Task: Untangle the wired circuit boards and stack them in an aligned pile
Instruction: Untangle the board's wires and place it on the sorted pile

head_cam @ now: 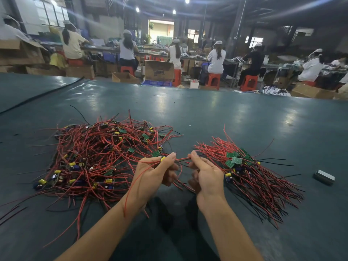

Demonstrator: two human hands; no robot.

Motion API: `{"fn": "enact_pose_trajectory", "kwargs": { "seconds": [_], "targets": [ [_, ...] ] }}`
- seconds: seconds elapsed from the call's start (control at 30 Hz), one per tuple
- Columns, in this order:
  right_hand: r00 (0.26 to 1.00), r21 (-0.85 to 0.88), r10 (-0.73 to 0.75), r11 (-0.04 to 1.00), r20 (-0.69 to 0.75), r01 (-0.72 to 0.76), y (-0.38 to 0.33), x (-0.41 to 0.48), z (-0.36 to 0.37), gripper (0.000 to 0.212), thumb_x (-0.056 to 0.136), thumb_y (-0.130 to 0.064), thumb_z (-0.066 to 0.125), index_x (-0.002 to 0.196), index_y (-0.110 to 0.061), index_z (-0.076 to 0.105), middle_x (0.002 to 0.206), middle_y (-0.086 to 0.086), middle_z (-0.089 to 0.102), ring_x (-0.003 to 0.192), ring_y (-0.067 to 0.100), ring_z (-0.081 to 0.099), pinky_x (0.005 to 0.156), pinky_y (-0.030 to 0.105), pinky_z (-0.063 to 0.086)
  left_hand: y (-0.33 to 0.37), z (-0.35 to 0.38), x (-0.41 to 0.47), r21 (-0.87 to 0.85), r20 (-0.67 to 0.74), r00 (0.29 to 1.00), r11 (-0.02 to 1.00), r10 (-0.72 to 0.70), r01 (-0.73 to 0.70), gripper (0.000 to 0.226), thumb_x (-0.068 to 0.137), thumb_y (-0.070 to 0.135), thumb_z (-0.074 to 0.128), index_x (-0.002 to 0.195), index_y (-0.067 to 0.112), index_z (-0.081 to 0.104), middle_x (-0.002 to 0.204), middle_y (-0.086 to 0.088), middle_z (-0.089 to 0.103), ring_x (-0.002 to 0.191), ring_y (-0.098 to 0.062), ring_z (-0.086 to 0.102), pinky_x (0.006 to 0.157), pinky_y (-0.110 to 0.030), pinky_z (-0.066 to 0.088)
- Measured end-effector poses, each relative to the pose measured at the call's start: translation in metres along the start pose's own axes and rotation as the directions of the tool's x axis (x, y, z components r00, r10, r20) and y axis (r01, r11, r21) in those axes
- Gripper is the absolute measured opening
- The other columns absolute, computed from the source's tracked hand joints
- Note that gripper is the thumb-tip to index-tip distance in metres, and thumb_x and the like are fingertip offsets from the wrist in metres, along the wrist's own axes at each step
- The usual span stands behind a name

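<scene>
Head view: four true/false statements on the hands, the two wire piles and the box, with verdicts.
1. The left hand and right hand grip a red wire stretched between them. True.
2. The tangled heap lies left of the hands, the aligned pile to their right. True.
3. The aligned pile is the larger. False: the tangled heap is larger.
4. The grey metal box sits on the aligned pile. False: it lies apart on the green table mat, to its right.

Dim hall, ceiling lamps [187,0] glaring, wide-angle edges curved.
</scene>
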State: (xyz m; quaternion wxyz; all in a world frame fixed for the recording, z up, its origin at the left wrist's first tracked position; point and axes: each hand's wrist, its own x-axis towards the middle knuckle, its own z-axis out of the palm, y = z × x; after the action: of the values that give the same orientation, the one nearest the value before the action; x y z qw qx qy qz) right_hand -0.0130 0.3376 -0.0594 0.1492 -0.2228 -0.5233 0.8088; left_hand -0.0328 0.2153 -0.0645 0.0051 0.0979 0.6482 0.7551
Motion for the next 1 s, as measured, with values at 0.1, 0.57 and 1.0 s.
{"fn": "enact_pose_trajectory", "kwargs": {
  "seconds": [0.1,0.57,1.0],
  "targets": [
    [0.997,0.078,0.039,0.996,-0.065,-0.034,-0.008,0.008,-0.007,0.017,0.085,-0.02,0.075,0.069,-0.014,0.072,0.049,-0.009,0.058,0.035,0.003,0.035,0.036,0.016,0.032,0.002,-0.001,0.0,-0.012,-0.008,1.0,1.0,-0.009,0.009,0.038,0.089,0.03,0.064,0.061,0.004,0.071,0.053,-0.013,0.062,0.044,-0.018,0.056,0.044,-0.024,0.047],
    [0.997,0.241,0.076,0.968,0.004,-0.075,-0.016,0.017,-0.019,0.024,0.093,-0.016,0.059,0.07,-0.011,0.066,0.05,-0.007,0.047,0.035,0.004,0.032,0.032,0.016,0.025,0.006,-0.004,-0.002,-0.033,0.019,1.0,0.999,0.004,-0.003,0.041,0.081,0.036,0.064,0.064,-0.001,0.07,0.054,-0.016,0.062,0.044,-0.02,0.055,0.045,-0.024,0.047],
    [0.99,0.374,0.133,0.916,0.052,-0.143,-0.019,0.014,-0.022,0.047,0.093,-0.022,0.052,0.048,-0.014,0.063,0.047,-0.004,0.043,0.034,0.008,0.032,0.035,0.016,0.027,0.007,-0.008,-0.002,-0.047,0.084,0.997,0.999,0.0,0.004,0.039,0.077,0.04,0.064,0.06,0.005,0.072,0.055,-0.016,0.061,0.046,-0.021,0.055,0.046,-0.026,0.047]
  ]
}}
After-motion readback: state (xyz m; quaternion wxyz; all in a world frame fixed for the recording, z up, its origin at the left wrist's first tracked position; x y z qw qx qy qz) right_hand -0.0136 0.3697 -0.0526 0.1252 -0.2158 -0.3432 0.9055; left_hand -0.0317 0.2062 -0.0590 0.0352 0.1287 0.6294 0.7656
